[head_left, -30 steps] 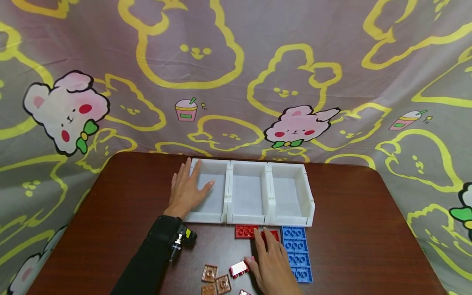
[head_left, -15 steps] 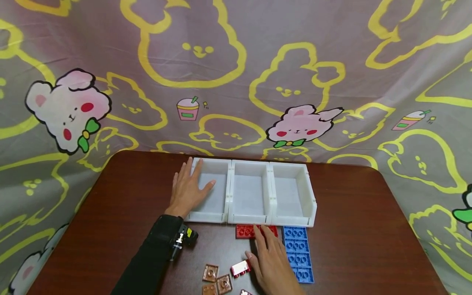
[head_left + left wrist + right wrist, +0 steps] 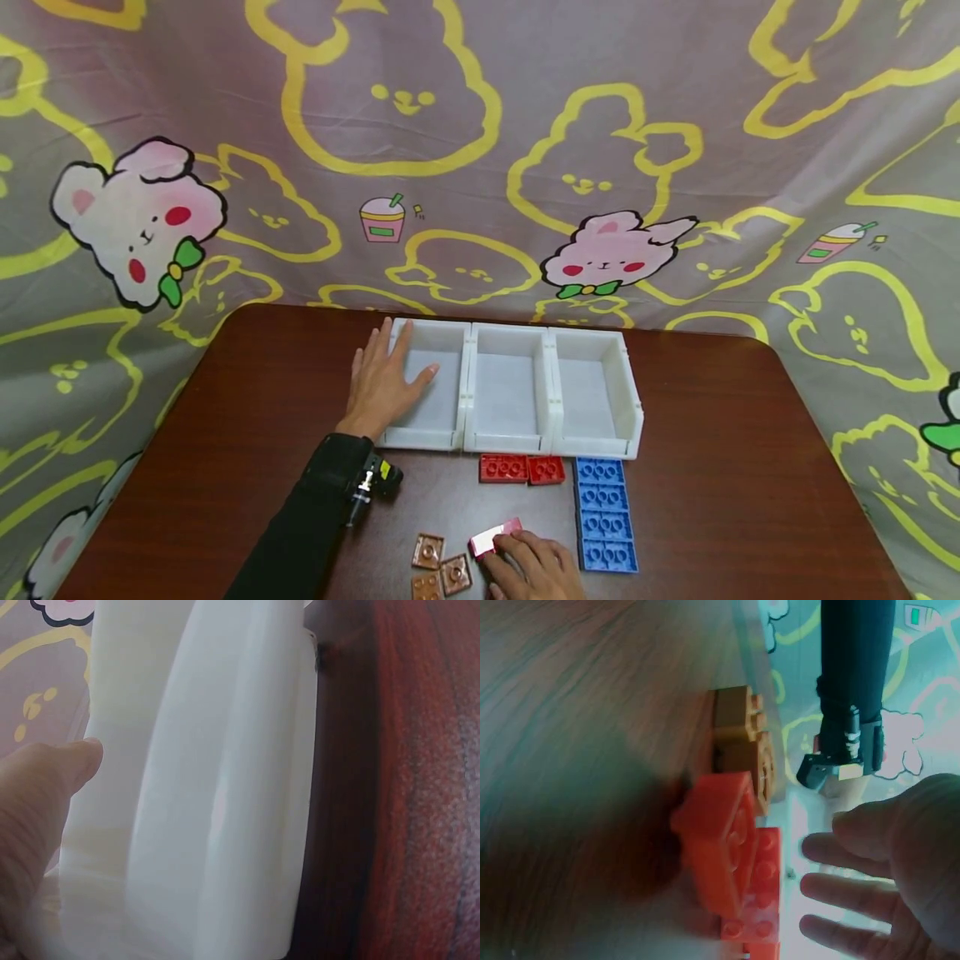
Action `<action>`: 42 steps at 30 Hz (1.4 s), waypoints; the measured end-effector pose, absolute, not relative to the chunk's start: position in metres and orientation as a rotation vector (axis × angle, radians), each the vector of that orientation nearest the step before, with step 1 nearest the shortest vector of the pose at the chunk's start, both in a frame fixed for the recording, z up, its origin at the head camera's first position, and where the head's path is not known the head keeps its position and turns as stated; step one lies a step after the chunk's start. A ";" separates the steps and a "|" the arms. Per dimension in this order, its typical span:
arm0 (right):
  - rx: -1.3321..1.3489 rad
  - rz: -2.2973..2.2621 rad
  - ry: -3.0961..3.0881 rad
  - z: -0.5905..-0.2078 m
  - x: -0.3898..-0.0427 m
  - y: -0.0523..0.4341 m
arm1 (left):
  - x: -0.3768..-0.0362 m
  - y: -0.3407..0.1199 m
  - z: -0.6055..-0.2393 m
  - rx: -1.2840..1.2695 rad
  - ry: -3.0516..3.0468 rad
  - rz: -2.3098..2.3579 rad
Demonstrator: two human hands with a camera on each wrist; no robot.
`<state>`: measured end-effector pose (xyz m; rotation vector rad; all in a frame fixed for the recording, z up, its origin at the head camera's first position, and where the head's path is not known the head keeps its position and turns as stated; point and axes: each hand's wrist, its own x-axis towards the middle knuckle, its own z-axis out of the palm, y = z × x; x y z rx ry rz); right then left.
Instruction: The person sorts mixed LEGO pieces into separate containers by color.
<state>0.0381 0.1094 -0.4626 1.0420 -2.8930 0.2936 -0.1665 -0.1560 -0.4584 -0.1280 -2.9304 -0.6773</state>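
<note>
- A shiny pink brick (image 3: pixel 495 537) lies on the brown table (image 3: pixel 735 467) at its near edge, long axis running left to right and tilted slightly up toward the right.
- I see the right hand (image 3: pixel 536 568) directly behind the brick, fingertips at its near right end; whether the fingers have actually pinched it, I cannot tell.
- The right hand is by far the nearer; my left hand (image 3: pixel 382 379) lies flat with fingers straight on the left white bin (image 3: pixel 427 387), well apart from the brick.
- Just left of the brick sit copper square tiles (image 3: pixel 438 567); beyond it, red plates (image 3: pixel 521 468) and blue plates (image 3: pixel 606 517).
- No readable writing or brand shows anywhere.
</note>
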 end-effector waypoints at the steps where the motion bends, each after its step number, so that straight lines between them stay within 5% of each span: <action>1: 1.049 0.331 -2.943 -0.461 0.035 0.110 | -0.167 -0.157 -0.458 -0.125 -2.931 -0.676; 12: 1.058 0.404 -2.989 -0.461 0.005 0.107 | -0.166 -0.155 -0.460 -0.112 -2.933 -0.706; 42: 0.850 0.398 -2.726 -0.472 0.001 0.106 | -0.164 -0.156 -0.457 -0.113 -2.935 -0.722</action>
